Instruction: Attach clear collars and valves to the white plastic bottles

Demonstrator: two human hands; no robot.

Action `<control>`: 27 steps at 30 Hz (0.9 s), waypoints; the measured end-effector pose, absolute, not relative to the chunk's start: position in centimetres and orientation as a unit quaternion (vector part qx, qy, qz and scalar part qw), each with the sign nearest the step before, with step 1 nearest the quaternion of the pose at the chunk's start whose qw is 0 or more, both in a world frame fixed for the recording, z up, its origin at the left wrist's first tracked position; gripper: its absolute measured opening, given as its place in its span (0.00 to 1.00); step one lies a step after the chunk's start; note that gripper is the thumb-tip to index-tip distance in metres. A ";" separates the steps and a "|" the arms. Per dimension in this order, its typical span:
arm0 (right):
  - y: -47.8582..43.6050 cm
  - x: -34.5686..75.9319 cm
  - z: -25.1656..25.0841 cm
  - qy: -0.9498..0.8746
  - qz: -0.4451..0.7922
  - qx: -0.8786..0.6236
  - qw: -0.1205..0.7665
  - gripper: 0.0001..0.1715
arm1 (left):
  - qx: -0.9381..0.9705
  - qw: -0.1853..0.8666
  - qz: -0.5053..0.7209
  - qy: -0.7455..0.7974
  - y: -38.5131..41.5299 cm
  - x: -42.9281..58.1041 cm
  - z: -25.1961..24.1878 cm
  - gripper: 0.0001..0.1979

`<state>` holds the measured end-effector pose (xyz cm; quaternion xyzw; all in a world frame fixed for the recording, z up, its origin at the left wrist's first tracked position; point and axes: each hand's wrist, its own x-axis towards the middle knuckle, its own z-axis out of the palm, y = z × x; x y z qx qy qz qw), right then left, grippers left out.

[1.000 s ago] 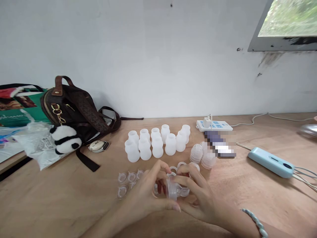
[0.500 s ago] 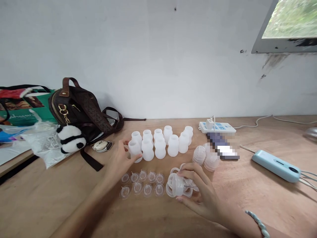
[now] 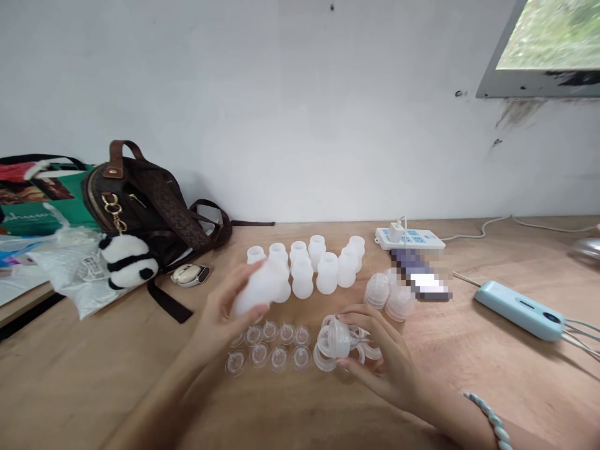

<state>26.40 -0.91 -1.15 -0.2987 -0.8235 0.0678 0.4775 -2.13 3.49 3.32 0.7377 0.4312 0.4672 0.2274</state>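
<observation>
My left hand (image 3: 225, 312) is wrapped round a frosted white bottle (image 3: 257, 289), lifted and tilted with its top to the right; motion blurs it. Behind it, several like bottles (image 3: 302, 278) stand upright in two uneven rows. In my right hand (image 3: 384, 356), thumb and fingers pinch a clear bottle nipple set in a ring collar (image 3: 340, 339), turned on its side. Loose ring collars (image 3: 324, 361) lie beneath it, partly hidden by the hand. To their left, several clear nipples (image 3: 280, 359) rest in two rows. Clear dome caps (image 3: 400, 304) stand beyond my right hand.
A brown backpack (image 3: 150, 194) with a panda plush (image 3: 127, 262) and plastic bags (image 3: 70, 269) occupy the left. A computer mouse (image 3: 189, 275) lies near them. On the right are a power strip (image 3: 424, 239), a phone (image 3: 412, 269) and a light-blue device (image 3: 520, 310) with cables.
My left hand has lifted the front-left bottle off the table and tipped it to the right. My right hand stays over the rings, with the nipple and collar turned slightly.
</observation>
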 end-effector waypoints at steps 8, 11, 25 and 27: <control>-0.5 26.5 -0.6 -0.819 0.012 -0.277 0.502 0.23 | 0.738 0.388 0.374 0.405 1.5 0.1 2.2 0.18; -0.6 26.7 -0.8 -0.837 -0.017 -0.254 0.484 0.25 | 0.715 0.449 0.358 0.398 1.3 0.4 2.2 0.20; -1.4 26.9 -0.3 -0.857 -0.018 -0.249 0.450 0.26 | 0.732 0.431 0.348 0.397 0.2 0.7 0.7 0.20; -1.4 26.8 -0.5 -0.846 0.059 -0.296 0.440 0.25 | 0.798 0.284 0.382 0.370 0.0 0.7 0.2 0.20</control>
